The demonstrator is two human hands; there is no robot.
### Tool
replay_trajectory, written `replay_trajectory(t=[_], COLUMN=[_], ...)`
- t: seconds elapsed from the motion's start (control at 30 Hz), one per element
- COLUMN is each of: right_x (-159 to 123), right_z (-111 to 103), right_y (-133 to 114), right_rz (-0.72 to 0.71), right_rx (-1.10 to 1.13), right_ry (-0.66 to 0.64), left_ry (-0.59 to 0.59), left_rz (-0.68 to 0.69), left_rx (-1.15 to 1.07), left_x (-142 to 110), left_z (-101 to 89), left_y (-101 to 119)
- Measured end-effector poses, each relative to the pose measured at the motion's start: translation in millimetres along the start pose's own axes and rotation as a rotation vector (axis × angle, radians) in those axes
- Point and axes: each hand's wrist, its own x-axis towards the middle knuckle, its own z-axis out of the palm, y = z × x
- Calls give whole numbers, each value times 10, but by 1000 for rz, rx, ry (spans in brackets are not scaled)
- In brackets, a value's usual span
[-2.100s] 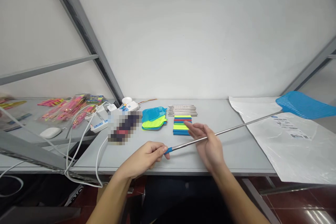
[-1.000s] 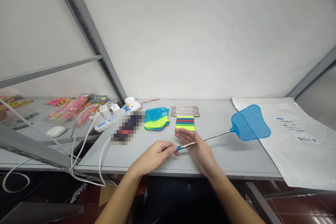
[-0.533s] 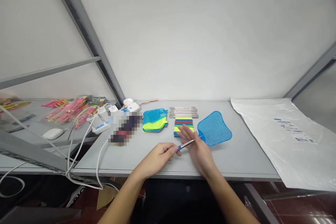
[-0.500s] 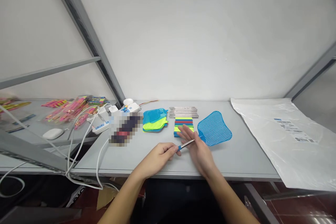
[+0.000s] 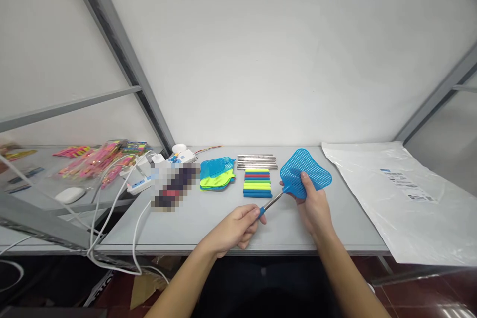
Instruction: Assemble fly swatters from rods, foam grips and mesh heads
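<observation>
A blue fly swatter [image 5: 296, 163] with a metal rod is held up over the table between both hands. My left hand [image 5: 240, 226] is closed round its blue handle. My right hand [image 5: 315, 206] pinches the perforated head, thumb on the front and the other fingers behind it. Just beyond lies a row of coloured handle tubes [image 5: 257, 186], in yellow, blue, green and red. Behind them rests a row of metal rods [image 5: 257, 162]. To their left is a pile of blue and yellow swatter heads [image 5: 217, 173].
White power strips [image 5: 139, 184] and looping cables [image 5: 112, 208] lie at the left, beside a pixelated dark item [image 5: 175, 189]. A large white plastic package [image 5: 376, 174] covers the right end. Grey shelf posts [image 5: 122, 59] stand at the sides. Pink bagged items [image 5: 99, 159] lie far left.
My right hand has moved from the swatter's rod, where its fingers were spread, to gripping the head. The left hand keeps hold of the handle, and the view has shifted slightly.
</observation>
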Motion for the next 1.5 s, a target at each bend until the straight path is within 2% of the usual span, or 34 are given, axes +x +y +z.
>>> replay_trajectory(t=[0.1, 0.17, 0.27, 0.33, 0.43, 0.53, 0.63, 0.7, 0.83, 0.9, 0.97, 1.03, 1.1, 1.17, 1.27, 1.3, 1.37, 1.43, 1.5], right_x=[-63, -105, -28, 148, 503, 799, 956, 999, 1024, 1022, 1015, 1005, 1002, 1016, 1107, 1165, 1330, 1548, 1789], right_z=[-13, -75, -268, -433, -657, -809, -909, -952, -983, -997, -1035, -1083, -1089, -981, -533, -325, 112, 499, 782], right_y=[7, 30, 3, -73, -199, -221, -131, -55, 38, 63, 86, 103, 98, 67, 22, 28, 97, 247, 448], right_rz=[128, 144, 26, -32, -73, -84, -96, -95, -48, -16, 5, -19, -107, -229, -381, -395, -356, -341, -355], right_rx=[-102, -340, -752, -878, -1049, -1257, -1452, -1559, -1732, -1794, -1859, -1962, -2082, -2147, -2101, -2044, -1926, -1846, -1815], right_ry=[-162, -229, -148, -111, -85, -25, 33, 61, 65, 39, 5, -2, 22, 11, -150, -231, -489, -716, -839], left_ry=[2, 20, 40, 33, -13, -80, -131, -127, -105, -33, 98, 275, 494, 661, 763, 757, 699, 578, 467], left_rz=[75, 135, 191, 209, 244, 274, 311, 474, 661, 758, 816, 801, 721, 629, 549, 540, 548, 580, 622], left_rx=[-67, -100, -71, 0, 157, 311, 453, 766, 1229, 1420, 1551, 1603, 1600, 1597, 1596, 1590, 1566, 1550, 1550], left_x=[278, 529, 915, 1120, 1290, 1288, 1150, 1023, 812, 752, 710, 667, 611, 552, 496, 492, 502, 530, 564], left_z=[335, 576, 843, 913, 870, 708, 481, 315, -38, -250, -504, -791, -1075, -1301, -1442, -1431, -1339, -1188, -1027], left_y=[-32, -47, -58, -61, -42, 46, 209, 329, 507, 575, 657, 754, 851, 923, 955, 946, 900, 824, 726])
